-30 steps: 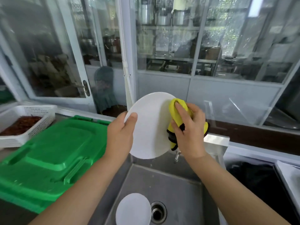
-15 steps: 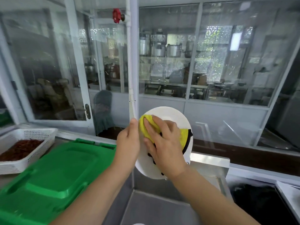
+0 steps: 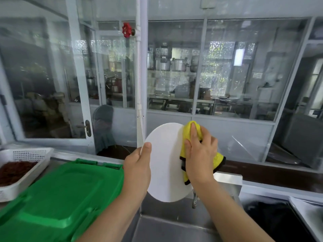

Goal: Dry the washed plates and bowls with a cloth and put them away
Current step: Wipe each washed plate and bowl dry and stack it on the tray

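Note:
A round white plate [image 3: 166, 163] stands almost upright above the steel sink [image 3: 174, 227]. My left hand [image 3: 137, 167] grips its left rim, thumb on the near face. A yellow cloth with black edging [image 3: 187, 135] lies against the plate's right side. My right hand [image 3: 201, 154] presses it there, fingers spread over the cloth and partly curled round it. The cloth's lower part hangs behind my right hand and past the plate's right edge.
A large green plastic lid [image 3: 57, 194] covers the counter at left. Behind it stands a white perforated basket [image 3: 26, 154] holding something dark red. A tap [image 3: 194, 199] pokes out below the plate. Glass partitions and a white pipe [image 3: 139, 84] rise behind the sink.
The cloth and my right hand slid from the plate's upper left across to its right side. The camera tilted up, so the sink floor dropped out of view.

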Action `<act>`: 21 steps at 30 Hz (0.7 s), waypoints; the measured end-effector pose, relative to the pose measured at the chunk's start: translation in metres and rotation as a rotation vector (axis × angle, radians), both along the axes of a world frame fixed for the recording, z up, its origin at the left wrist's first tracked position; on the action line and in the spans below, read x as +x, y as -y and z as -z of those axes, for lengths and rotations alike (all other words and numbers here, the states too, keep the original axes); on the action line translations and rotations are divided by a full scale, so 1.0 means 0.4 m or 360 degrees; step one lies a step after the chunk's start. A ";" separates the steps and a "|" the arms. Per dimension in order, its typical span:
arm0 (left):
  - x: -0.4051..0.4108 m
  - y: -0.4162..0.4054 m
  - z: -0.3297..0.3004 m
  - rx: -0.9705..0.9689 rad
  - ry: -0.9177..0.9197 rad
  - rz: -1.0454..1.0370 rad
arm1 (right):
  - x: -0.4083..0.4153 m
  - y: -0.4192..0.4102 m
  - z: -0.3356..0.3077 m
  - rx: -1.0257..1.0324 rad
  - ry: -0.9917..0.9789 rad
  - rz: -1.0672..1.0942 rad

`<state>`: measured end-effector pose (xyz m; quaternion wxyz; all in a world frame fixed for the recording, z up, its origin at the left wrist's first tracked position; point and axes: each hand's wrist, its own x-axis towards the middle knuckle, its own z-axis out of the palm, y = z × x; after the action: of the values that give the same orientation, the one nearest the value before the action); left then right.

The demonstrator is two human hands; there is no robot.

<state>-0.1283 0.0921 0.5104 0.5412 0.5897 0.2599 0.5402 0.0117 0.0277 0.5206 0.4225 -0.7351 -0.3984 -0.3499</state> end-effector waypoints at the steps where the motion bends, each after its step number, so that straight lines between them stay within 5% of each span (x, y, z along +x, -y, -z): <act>1: 0.003 -0.001 0.002 -0.0013 0.0005 0.0003 | -0.008 -0.001 0.000 0.0008 -0.0003 0.0010; 11: 0.016 -0.070 -0.035 -0.0151 0.0147 -0.0048 | -0.110 -0.015 0.087 -0.0229 0.0643 -0.0566; 21: 0.016 -0.069 -0.028 -0.0122 0.0002 0.0058 | 0.018 0.020 0.019 -0.0208 0.0335 -0.0145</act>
<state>-0.1218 0.1195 0.5217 0.5732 0.5728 0.2692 0.5204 0.0187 0.0196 0.5130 0.3449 -0.7015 -0.4954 -0.3787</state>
